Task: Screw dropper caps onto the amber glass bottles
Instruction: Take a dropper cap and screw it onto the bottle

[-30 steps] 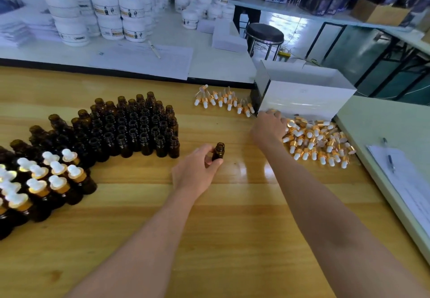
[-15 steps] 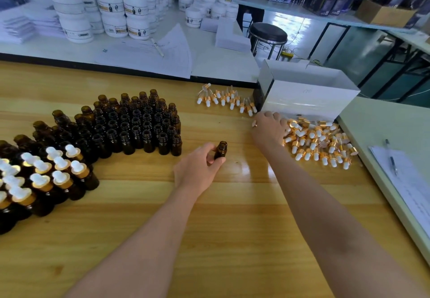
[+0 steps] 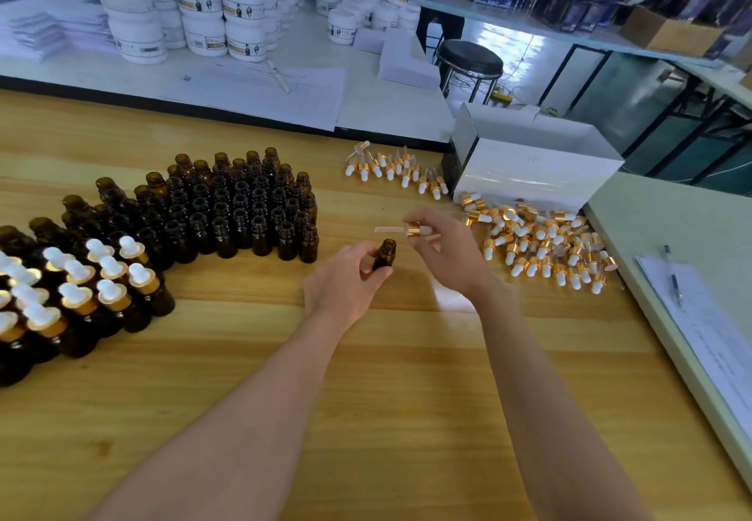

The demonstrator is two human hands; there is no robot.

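Observation:
My left hand [image 3: 346, 282] grips an open amber bottle [image 3: 384, 254] upright at the middle of the wooden table [image 3: 386, 398]. Just above and right of it, my right hand [image 3: 447, 252] pinches a dropper cap [image 3: 409, 230] by its gold collar, lying sideways with the glass tube pointing left over the bottle's mouth. A pile of loose dropper caps [image 3: 541, 243] lies to the right, and a smaller row of caps [image 3: 396, 168] lies farther back. Several uncapped bottles [image 3: 228, 211] stand in a block at the left, with capped bottles [image 3: 73, 292] nearer the left edge.
A white box [image 3: 529, 170] stands behind the pile of caps. Papers with a pen [image 3: 673, 280] lie on the pale green table at the right. White jars [image 3: 183, 11] and papers fill the far white bench; a black stool [image 3: 470, 58] stands beyond.
My right hand left the pile with a dropper cap and brought it left, over the bottle. My left hand kept its hold on the bottle, which stayed near the table's middle.

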